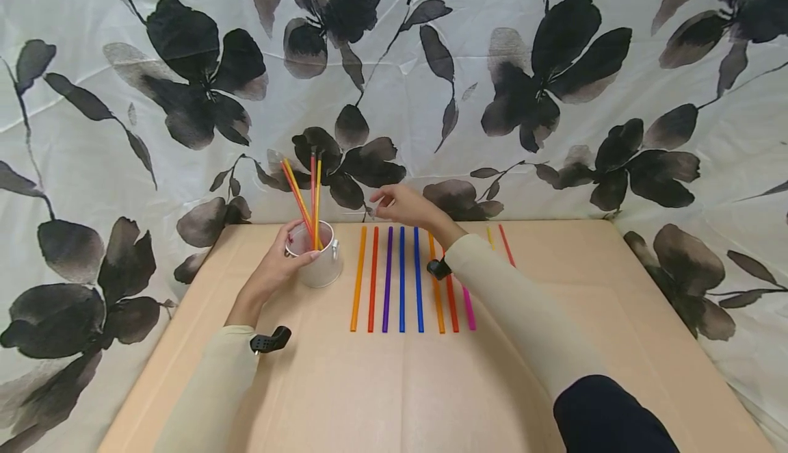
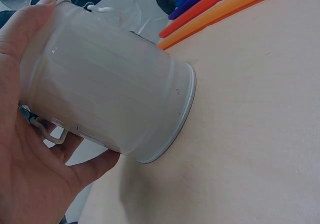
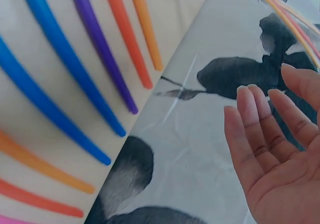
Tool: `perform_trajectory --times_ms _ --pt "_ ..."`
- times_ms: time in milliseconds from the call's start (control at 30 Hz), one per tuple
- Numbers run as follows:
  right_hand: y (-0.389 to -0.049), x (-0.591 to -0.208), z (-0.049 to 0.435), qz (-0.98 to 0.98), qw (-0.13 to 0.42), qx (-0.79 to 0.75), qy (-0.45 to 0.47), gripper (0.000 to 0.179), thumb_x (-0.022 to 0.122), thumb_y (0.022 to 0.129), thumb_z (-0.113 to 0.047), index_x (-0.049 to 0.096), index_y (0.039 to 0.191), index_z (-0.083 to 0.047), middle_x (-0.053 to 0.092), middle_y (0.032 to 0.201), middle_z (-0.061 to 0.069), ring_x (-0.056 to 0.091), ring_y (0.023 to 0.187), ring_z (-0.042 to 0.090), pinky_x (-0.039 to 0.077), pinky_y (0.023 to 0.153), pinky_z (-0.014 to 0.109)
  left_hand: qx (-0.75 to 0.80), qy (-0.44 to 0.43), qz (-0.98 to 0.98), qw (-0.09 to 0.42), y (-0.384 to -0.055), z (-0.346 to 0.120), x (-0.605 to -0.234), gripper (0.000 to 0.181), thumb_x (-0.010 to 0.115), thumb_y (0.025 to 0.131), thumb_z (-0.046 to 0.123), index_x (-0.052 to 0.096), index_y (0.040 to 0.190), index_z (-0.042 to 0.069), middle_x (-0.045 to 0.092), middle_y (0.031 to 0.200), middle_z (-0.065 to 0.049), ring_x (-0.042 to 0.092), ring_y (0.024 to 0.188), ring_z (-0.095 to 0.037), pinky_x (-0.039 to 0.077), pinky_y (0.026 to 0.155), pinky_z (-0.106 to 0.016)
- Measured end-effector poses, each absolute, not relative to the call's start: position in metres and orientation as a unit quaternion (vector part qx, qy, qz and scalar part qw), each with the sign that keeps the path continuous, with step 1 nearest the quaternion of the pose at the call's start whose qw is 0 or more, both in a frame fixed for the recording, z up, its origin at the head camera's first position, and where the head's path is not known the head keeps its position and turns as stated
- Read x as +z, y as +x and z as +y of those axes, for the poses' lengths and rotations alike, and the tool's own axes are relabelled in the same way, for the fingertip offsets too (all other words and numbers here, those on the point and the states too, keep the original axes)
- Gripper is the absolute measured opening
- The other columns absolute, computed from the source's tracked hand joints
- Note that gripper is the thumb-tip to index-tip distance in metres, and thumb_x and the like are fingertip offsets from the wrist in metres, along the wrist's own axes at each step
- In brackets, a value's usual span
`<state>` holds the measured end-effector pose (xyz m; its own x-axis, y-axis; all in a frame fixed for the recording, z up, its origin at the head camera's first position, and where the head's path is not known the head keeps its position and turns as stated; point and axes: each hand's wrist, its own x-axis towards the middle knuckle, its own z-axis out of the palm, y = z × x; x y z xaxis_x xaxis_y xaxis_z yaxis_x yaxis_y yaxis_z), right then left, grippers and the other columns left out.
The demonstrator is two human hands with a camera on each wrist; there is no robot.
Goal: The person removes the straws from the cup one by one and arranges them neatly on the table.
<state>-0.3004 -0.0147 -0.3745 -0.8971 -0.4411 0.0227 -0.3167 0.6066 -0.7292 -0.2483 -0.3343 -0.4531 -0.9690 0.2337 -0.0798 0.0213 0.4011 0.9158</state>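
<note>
The left hand (image 1: 276, 265) grips a white, round-walled bucket (image 1: 321, 272) by its upper part, the thumb over the near rim and the other fingers round the side. The bucket is at the left rear of the tabletop (image 1: 345, 384), and small looped fittings show on its wall. Slim red and yellow sticks (image 1: 317, 215) lean inside it, their upper ends well above the rim.

The right hand (image 1: 403, 206) hangs in the air over the far edge, to the right of the bucket; its fingers are spread a little, loosely bent, and hold nothing.

Beneath and in front of it, slim straight sticks lie apart in a row. From the left come an orange stick (image 1: 359, 278), a red stick (image 1: 373, 278), a purple stick (image 1: 388, 278), two blue sticks (image 1: 402, 278), a second orange stick (image 1: 438, 302), a second red stick (image 1: 452, 302) and a magenta stick (image 1: 468, 309). Farther right, the right forearm partly hides a yellow stick (image 1: 490, 237) and another red one.

Each wrist carries a black device (image 1: 271, 341) over a cream sleeve (image 1: 209, 384). White fabric with dark floral print (image 1: 197, 63) hangs behind.
</note>
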Motion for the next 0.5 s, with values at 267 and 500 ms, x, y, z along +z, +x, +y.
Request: perform_trajectory --times_ms 267,500 --pt "-0.304 -0.368 -0.048 0.898 0.086 -0.364 -0.232 0.034 0.071 0.096 -0.025 0.068 0.126 -0.01 0.068 0.103 0.006 0.061 0.089 0.019 0.053 0.078 0.029 0.546 0.08 0.828 0.096 -0.249 -0.334 -0.454 0.092 0.076 0.091 0.038 0.015 0.16 0.031 0.014 0.166 -0.015 0.009 0.154 -0.041 0.012 0.117 -0.074" --pt "-0.305 -0.367 -0.076 0.879 0.079 -0.375 -0.283 0.032 0.07 0.097 -0.02 0.068 0.127 -0.009 0.071 0.109 0.009 0.065 0.097 0.02 0.054 0.084 0.028 0.547 0.081 0.828 0.093 -0.252 -0.335 -0.455 0.093 0.077 0.09 0.04 0.016 0.16 0.031 0.019 0.164 -0.014 0.014 0.153 -0.039 0.014 0.118 -0.072"
